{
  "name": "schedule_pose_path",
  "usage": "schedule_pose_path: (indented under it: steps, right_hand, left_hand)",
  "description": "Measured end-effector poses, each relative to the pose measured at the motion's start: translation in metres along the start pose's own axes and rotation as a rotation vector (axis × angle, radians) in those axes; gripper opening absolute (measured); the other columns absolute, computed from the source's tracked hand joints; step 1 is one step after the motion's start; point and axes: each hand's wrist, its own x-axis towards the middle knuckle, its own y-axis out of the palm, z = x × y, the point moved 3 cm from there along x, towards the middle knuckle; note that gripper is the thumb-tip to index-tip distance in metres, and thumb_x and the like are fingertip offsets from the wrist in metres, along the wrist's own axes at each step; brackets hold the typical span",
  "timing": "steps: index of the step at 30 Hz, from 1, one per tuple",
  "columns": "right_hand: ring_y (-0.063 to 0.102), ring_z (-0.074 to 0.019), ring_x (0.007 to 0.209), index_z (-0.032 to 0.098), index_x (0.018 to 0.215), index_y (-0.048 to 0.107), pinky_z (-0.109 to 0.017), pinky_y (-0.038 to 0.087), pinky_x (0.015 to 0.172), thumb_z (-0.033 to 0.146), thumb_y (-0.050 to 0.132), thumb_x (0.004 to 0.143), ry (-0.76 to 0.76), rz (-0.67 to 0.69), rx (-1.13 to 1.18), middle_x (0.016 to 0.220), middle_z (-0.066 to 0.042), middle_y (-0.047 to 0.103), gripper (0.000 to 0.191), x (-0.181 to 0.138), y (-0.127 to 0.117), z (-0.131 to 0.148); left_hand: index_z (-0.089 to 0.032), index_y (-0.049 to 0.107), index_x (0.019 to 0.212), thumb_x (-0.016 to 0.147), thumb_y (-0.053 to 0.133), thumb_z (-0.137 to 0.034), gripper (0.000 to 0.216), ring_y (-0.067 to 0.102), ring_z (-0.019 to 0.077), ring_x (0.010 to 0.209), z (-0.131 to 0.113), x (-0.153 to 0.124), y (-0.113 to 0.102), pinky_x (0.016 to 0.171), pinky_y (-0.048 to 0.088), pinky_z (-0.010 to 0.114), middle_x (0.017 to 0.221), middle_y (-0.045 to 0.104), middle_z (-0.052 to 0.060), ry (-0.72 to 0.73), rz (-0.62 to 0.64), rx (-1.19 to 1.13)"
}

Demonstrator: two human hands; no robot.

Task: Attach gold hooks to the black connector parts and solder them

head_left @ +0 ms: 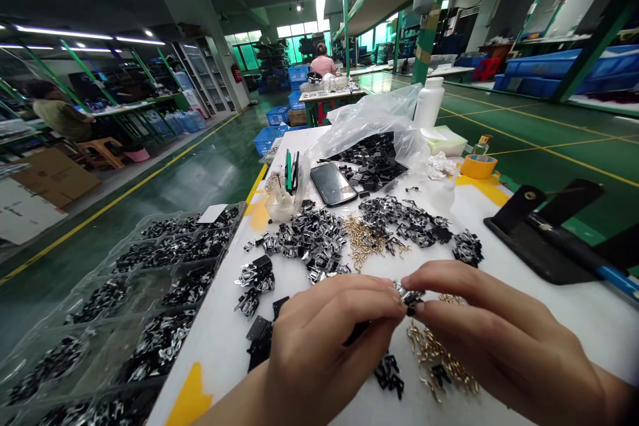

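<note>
My left hand [334, 333] and my right hand [499, 333] meet over the white table [219, 346]. Between their fingertips they pinch one small black-and-silver metal clip part [410, 297], partly covered by the fingers. Beneath my right hand lies a pile of small gold pins [432, 349]. Small black parts [389, 376] lie between the two hands, and more black pieces [258, 333] sit beside my left hand. Farther off are heaps of silver-and-black clips [312, 236] and another gold pin pile [364, 239].
A smartphone [333, 184] lies near an open plastic bag [369, 116] of black parts. A pen holder [282, 205] stands left. At right are yellow tape [478, 167] and a black fixture [529, 239]. A divided tray [150, 293] of parts sits left of the table.
</note>
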Motion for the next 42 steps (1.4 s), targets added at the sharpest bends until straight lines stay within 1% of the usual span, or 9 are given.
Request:
schedule_pose_path:
  steps: [4, 12, 16, 21, 25, 32, 36, 39, 42]
  right_hand:
    - [0.058, -0.0128, 0.098, 0.013, 0.095, 0.057, -0.021, 0.05, 0.083, 0.011, 0.042, 0.093, 0.001, 0.012, 0.002, 0.102, -0.01, 0.06, 0.015, -0.001, 0.001, 0.0]
    - [0.054, -0.0116, 0.103, 0.013, 0.099, 0.055, -0.019, 0.047, 0.089, 0.01, 0.042, 0.093, 0.015, 0.041, 0.064, 0.106, -0.009, 0.057, 0.015, -0.003, 0.002, -0.002]
    - [0.054, -0.0121, 0.102, 0.012, 0.1, 0.054, -0.019, 0.046, 0.09, 0.006, 0.045, 0.089, 0.017, 0.032, 0.073, 0.105, -0.01, 0.057, 0.015, -0.004, 0.004, -0.002]
    - [0.053, -0.0129, 0.1, 0.009, 0.1, 0.054, -0.021, 0.046, 0.09, 0.002, 0.046, 0.087, 0.041, 0.022, 0.099, 0.104, -0.011, 0.056, 0.017, -0.005, 0.006, -0.001]
    - [0.054, -0.0136, 0.1, 0.009, 0.1, 0.054, -0.022, 0.047, 0.088, -0.002, 0.047, 0.083, 0.065, 0.022, 0.125, 0.104, -0.011, 0.056, 0.022, -0.006, 0.006, 0.0]
    - [0.06, -0.0153, 0.095, 0.014, 0.095, 0.054, -0.024, 0.052, 0.083, 0.005, 0.046, 0.086, 0.014, 0.0, 0.062, 0.101, -0.011, 0.061, 0.015, -0.001, 0.002, 0.001]
    - [0.063, -0.0121, 0.091, 0.014, 0.102, 0.05, -0.019, 0.052, 0.081, 0.0, 0.046, 0.082, 0.079, -0.096, 0.145, 0.094, -0.009, 0.063, 0.025, 0.003, 0.001, 0.0]
    - [0.063, -0.0128, 0.092, 0.012, 0.106, 0.052, -0.018, 0.051, 0.083, 0.001, 0.048, 0.083, 0.072, -0.07, 0.111, 0.093, -0.009, 0.064, 0.027, 0.005, 0.002, 0.002]
    - [0.062, -0.0128, 0.091, 0.012, 0.103, 0.055, -0.018, 0.051, 0.081, 0.001, 0.05, 0.083, 0.07, -0.055, 0.122, 0.093, -0.009, 0.063, 0.024, 0.004, 0.003, 0.003]
  left_hand:
    - [-0.007, 0.064, 0.088, 0.067, 0.067, 0.01, 0.027, 0.07, 0.0147, 0.081, 0.0, -0.001, -0.001, 0.074, 0.059, 0.019, 0.084, 0.071, 0.011, 0.014, -0.005, 0.026]
    - [-0.006, 0.064, 0.088, 0.067, 0.064, 0.013, 0.029, 0.07, 0.0153, 0.085, -0.001, 0.0, -0.003, 0.082, 0.057, 0.02, 0.083, 0.072, 0.01, 0.024, 0.042, 0.012]
    - [-0.009, 0.063, 0.084, 0.069, 0.062, 0.011, 0.025, 0.07, 0.0138, 0.083, -0.001, 0.001, -0.003, 0.083, 0.055, 0.017, 0.082, 0.072, 0.009, -0.024, 0.042, -0.002]
    - [-0.013, 0.06, 0.076, 0.066, 0.063, 0.012, 0.027, 0.07, 0.012, 0.082, 0.0, -0.004, -0.003, 0.082, 0.054, 0.015, 0.082, 0.072, 0.005, -0.107, 0.017, -0.039]
    - [-0.014, 0.058, 0.072, 0.065, 0.067, 0.01, 0.027, 0.07, 0.0121, 0.08, 0.0, -0.005, -0.002, 0.081, 0.055, 0.015, 0.082, 0.072, 0.004, -0.113, -0.005, -0.057]
    - [-0.013, 0.061, 0.077, 0.067, 0.065, 0.009, 0.025, 0.071, 0.0144, 0.078, -0.003, -0.002, -0.003, 0.078, 0.057, 0.02, 0.077, 0.072, 0.006, -0.062, 0.001, -0.025]
    - [-0.014, 0.061, 0.079, 0.067, 0.063, 0.01, 0.027, 0.07, 0.015, 0.076, -0.004, -0.001, -0.003, 0.077, 0.058, 0.023, 0.076, 0.072, 0.006, -0.03, 0.013, 0.015]
    - [-0.015, 0.061, 0.082, 0.068, 0.06, 0.01, 0.028, 0.07, 0.0152, 0.077, -0.004, -0.001, -0.002, 0.076, 0.058, 0.025, 0.077, 0.072, 0.005, -0.013, 0.019, 0.023]
    - [-0.016, 0.062, 0.087, 0.071, 0.06, 0.007, 0.028, 0.069, 0.0151, 0.076, -0.003, 0.0, -0.002, 0.075, 0.059, 0.025, 0.077, 0.072, 0.005, -0.016, 0.023, 0.05]
